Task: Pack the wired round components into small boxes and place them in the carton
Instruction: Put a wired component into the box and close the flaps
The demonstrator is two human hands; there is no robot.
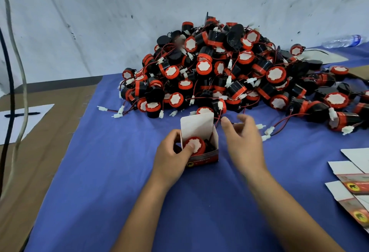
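1. Small box [201, 148]: centre of the frame, upright on the blue-covered surface [119, 171], top flap raised, red printed band along its lower front.
2. Wired round component [194, 145]: red rim, white face, seated inside the small box, face up.
3. Left hand [172, 152]: grip closed around the box's left side, thumb pressed on the component's white face.
4. Right hand [242, 142]: just right of the box, blurred; grip released, fingers spread, grasping nothing visible.
5. Pile of components [229, 68]: upper centre to right of the frame, black and red bodies, red wires, white plugs, heaped against the pale wall.
6. Flat unfolded boxes [351, 187]: lower right edge.
7. Plastic bottle [343, 41]: upper right, lying down.
8. White sheet [18, 122] with a pen [22, 114] on it: left edge.
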